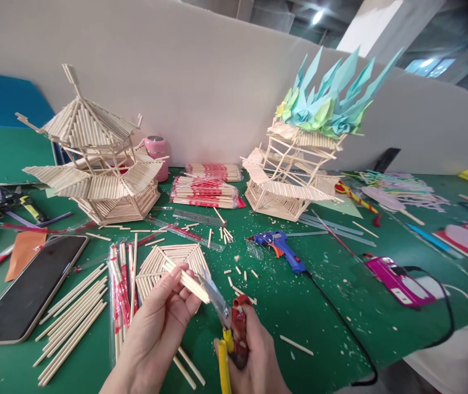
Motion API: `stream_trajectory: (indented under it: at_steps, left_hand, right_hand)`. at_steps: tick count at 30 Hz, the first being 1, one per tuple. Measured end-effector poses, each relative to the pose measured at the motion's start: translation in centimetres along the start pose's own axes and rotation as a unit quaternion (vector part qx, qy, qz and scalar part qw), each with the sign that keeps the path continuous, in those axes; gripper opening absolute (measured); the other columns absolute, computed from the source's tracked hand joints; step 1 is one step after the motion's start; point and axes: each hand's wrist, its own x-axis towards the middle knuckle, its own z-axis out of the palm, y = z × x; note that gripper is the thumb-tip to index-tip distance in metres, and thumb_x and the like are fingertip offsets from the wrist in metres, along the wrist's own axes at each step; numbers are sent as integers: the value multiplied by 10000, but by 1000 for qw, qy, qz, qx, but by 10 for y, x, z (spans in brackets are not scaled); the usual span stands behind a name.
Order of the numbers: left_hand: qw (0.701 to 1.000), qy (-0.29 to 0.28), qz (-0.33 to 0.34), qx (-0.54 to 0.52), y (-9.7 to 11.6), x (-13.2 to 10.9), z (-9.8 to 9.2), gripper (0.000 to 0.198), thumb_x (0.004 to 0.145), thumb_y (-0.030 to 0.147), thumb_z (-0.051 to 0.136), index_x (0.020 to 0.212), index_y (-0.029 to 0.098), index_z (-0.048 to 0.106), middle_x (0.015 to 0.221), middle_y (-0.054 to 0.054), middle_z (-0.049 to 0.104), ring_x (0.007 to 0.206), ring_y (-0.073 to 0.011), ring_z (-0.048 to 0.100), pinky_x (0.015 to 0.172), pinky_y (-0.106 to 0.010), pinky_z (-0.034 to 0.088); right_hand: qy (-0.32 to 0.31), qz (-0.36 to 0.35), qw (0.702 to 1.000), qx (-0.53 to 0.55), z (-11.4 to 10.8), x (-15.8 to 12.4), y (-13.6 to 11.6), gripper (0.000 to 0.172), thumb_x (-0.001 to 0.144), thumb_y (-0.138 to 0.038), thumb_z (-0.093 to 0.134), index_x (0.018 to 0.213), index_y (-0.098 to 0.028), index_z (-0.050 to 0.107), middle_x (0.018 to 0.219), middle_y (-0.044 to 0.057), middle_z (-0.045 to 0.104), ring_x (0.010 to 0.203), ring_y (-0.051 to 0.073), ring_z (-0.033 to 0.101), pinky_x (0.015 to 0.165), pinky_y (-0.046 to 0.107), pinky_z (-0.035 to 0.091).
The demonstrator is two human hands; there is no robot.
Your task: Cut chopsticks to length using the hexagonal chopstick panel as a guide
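My left hand (pixel 172 306) is closed around a small bundle of short wooden sticks (pixel 191 283), pinched between thumb and fingers. In my right hand (pixel 254 350) is a pair of cutters (pixel 228 328) with one red and one yellow handle. The metal blades point up and left, close to the ends of the bundle; whether they touch it I cannot tell. Beneath my left hand lies a flat polygonal panel of sticks (pixel 156 262), partly hidden. Longer loose sticks (pixel 74 323) lie to the left, beside plastic-wrapped chopsticks (pixel 121 290).
Two stick pavilions stand at the back, one with a pointed roof (pixel 90 126), one topped with folded blue-green paper (pixel 324 104). A blue glue gun (pixel 279 246) trails a black cord. A phone (pixel 29 290) lies left; a magenta device (pixel 398 282) sits right. Stick offcuts (pixel 238 271) litter the middle.
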Motion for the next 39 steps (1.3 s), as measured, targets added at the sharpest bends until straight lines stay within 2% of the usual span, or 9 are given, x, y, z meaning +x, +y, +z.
stream_trajectory:
  at_steps: [6, 9, 13, 18, 21, 23, 27, 32, 39]
  left_hand:
    - [999, -6, 28, 19, 2, -2, -2, 293, 841, 11, 409, 739, 66, 678, 635, -82, 658, 590, -109, 641, 546, -197, 560]
    - [994, -23, 53, 94, 4, -2, -11, 176, 794, 61, 535, 755, 83, 705, 686, -88, 686, 634, -128, 638, 556, -209, 554]
    - [967, -86, 87, 225, 9, -5, -21, 132, 645, 235, 739, 695, 113, 728, 726, -71, 706, 682, -148, 615, 583, -209, 527]
    - [918, -144, 57, 365, 12, -7, -25, 221, 622, 365, 741, 699, 159, 740, 716, -48, 705, 694, -145, 595, 648, -227, 477]
    - [882, -187, 19, 432, 8, -6, -26, 239, 648, 393, 714, 710, 163, 736, 679, -37, 678, 660, -133, 565, 643, -233, 439]
    - [857, -219, -8, 467, 4, -5, -27, 249, 672, 397, 691, 685, 151, 722, 634, -26, 643, 620, -118, 528, 611, -228, 405]
    - [822, -272, -31, 499, 1, -2, -29, 297, 733, 396, 631, 627, 122, 676, 510, 34, 482, 509, -70, 355, 492, -203, 266]
    - [839, -294, -37, 456, 6, 4, -35, 272, 712, 361, 664, 615, 107, 665, 510, 51, 421, 508, -56, 280, 476, -192, 220]
    - [894, -263, -132, 337, 5, 14, -42, 201, 711, 312, 680, 726, 112, 703, 654, -47, 659, 600, -116, 586, 612, -232, 451]
  right_hand:
    - [18, 12, 999, 30, -21, 14, -7, 414, 753, -370, 554, 1087, -164, 423, 733, 48, 629, 581, 166, 619, 511, 208, 512]
    - [32, 25, 993, -111, -53, 23, 3, 420, 729, -380, 564, 1080, -170, 468, 885, 105, 657, 775, 228, 654, 671, 281, 540]
    - [9, 16, 944, -329, -100, 28, 25, 430, 707, -415, 558, 1052, -160, 532, 979, 140, 644, 877, 296, 639, 713, 390, 542]
    - [2, -63, 916, -396, -129, 25, 10, 389, 720, -439, 578, 1015, -184, 569, 1001, 116, 622, 887, 280, 624, 744, 392, 523]
    - [13, -105, 949, -297, -113, 29, -27, 287, 816, -389, 513, 1031, -204, 560, 937, 81, 615, 833, 216, 612, 700, 312, 507]
    - [-37, -115, 975, -185, -90, 35, -50, 205, 857, -328, 479, 1000, -213, 573, 841, 40, 594, 743, 159, 588, 656, 254, 486]
    - [-149, -94, 983, -52, -42, 50, -76, 119, 831, -288, 537, 836, -195, 612, 691, -9, 523, 633, 118, 515, 547, 212, 420]
    - [-217, -3, 970, 109, -10, 62, -72, 191, 776, -275, 598, 643, -175, 506, 552, -57, 448, 479, 77, 464, 433, 186, 351]
    - [-210, 70, 949, 225, 6, 64, -61, 259, 770, -341, 604, 617, -188, 461, 454, -79, 443, 364, 73, 459, 339, 169, 356]
